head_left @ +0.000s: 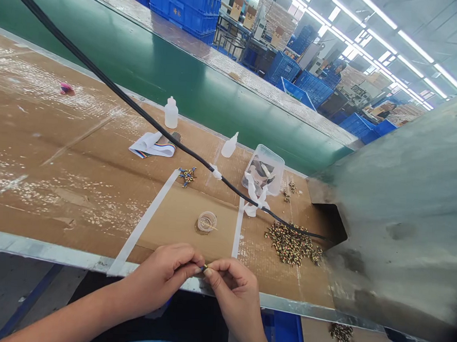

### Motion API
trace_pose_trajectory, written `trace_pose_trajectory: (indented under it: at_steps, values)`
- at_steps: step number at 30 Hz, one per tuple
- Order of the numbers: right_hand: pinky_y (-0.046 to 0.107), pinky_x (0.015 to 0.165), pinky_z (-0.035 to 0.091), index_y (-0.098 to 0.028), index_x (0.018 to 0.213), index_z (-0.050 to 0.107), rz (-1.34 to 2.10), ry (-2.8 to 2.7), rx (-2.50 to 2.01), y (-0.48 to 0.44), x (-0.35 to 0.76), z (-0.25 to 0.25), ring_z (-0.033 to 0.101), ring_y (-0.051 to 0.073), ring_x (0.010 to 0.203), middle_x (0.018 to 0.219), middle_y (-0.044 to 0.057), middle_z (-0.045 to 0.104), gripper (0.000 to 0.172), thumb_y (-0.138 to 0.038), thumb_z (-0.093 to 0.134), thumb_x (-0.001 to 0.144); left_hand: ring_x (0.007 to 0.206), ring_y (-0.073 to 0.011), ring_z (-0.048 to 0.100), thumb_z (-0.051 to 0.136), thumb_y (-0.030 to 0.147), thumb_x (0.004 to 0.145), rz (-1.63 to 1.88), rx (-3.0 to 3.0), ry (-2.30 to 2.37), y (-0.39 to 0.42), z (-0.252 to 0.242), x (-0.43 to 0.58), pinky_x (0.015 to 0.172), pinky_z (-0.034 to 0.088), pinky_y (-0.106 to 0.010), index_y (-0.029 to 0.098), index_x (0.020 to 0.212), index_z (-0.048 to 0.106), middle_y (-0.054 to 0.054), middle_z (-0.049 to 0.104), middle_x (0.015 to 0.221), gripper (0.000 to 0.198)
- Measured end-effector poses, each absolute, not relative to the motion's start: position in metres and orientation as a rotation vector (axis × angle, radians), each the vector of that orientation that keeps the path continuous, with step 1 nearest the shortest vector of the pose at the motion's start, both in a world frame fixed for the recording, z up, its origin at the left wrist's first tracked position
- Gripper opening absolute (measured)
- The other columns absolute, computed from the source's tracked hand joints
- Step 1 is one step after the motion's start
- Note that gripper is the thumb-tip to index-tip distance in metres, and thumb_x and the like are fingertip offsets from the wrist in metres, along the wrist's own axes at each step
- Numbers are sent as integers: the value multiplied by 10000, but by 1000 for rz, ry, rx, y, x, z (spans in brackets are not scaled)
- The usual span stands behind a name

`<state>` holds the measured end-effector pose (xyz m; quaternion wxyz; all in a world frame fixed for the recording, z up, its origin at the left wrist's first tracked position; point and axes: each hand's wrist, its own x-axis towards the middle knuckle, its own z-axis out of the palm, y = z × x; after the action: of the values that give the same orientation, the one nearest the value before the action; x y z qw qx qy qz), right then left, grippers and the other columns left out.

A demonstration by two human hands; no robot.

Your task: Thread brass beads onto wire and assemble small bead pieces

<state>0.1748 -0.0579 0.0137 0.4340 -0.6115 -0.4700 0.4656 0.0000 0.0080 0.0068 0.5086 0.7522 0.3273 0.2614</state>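
At the front edge of the table, my left hand (172, 271) and my right hand (236, 282) meet fingertip to fingertip. Between them they pinch a small blue and brass-coloured part (204, 268), mostly covered by the fingers. Just beyond the hands, a small clear cup (207, 222) with a thin stick in it stands on a taped cardboard sheet (171, 224). Several blue and brass-coloured parts (187, 176) lie in a little group at the sheet's far left corner. To the right spreads a large pile of small dark and brass-coloured parts (291, 243).
A black cable (139, 112) crosses above the table. Behind the sheet stand two white squeeze bottles (171, 114), a ribbon roll (152, 145) and a clear plastic box (273, 161). A green conveyor belt (187, 81) runs along the back; a metal housing (396, 217) rises at right.
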Motion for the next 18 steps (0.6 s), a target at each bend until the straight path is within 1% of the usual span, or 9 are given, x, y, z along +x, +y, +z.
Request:
trace_pose_trajectory:
  at_steps: [12,18]
  values:
    - [234,590,450,-150,767,698,1175,-1160,-1521,-57,175,13,582,139,656,722,47,655,208,-343,659,837,748,-108,587,454,189,912,618,1810,798,9,6,0,688,413,-197,192,837,609,21,645,785,173]
    - [233,587,439,-153,755,701,1179,-1151,-1525,-56,175,12,572,135,648,712,42,650,198,-334,667,825,734,-115,581,442,208,909,545,1810,820,10,12,0,678,412,-202,179,817,609,10,637,765,193]
